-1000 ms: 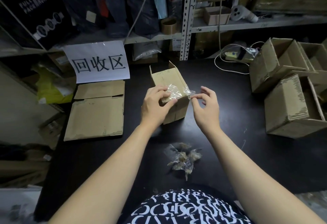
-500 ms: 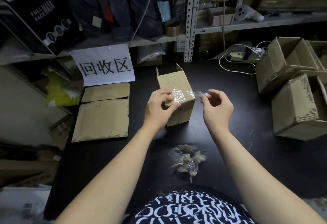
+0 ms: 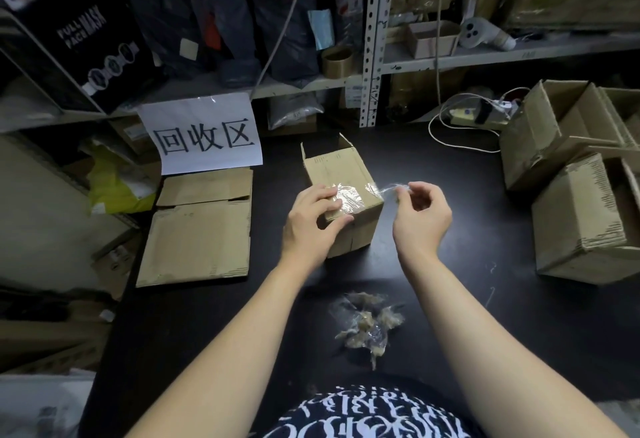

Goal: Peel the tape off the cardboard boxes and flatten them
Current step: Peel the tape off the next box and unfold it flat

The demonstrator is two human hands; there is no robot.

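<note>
- A small brown cardboard box [image 3: 341, 174] stands midway on the black surface [image 3: 467, 299], with the left hand [image 3: 310, 221] gripping its near left corner.
- The right hand [image 3: 420, 218], just right of the box, pinches a clear tape strip [image 3: 382, 190] that runs from the box's top.
- Flattened brown cardboard sheets [image 3: 199, 233] lie left of the box, below a white paper sign [image 3: 204, 133].
- A crumpled wad of clear tape [image 3: 367, 325] lies before the box.
- Two open brown cardboard boxes [image 3: 585, 223] sit at the right, one behind the other.

The left grip [image 3: 311, 221] clasps the box [image 3: 337, 171] by its near top edge on the table [image 3: 450, 299]. Just right of it, the right grip [image 3: 420, 216] pinches a strand of clear tape [image 3: 350, 198] stretched off the box. A wad [image 3: 367, 325] lies nearer the person than both grips; flat cardboard [image 3: 201, 233] lies left of them.
</note>
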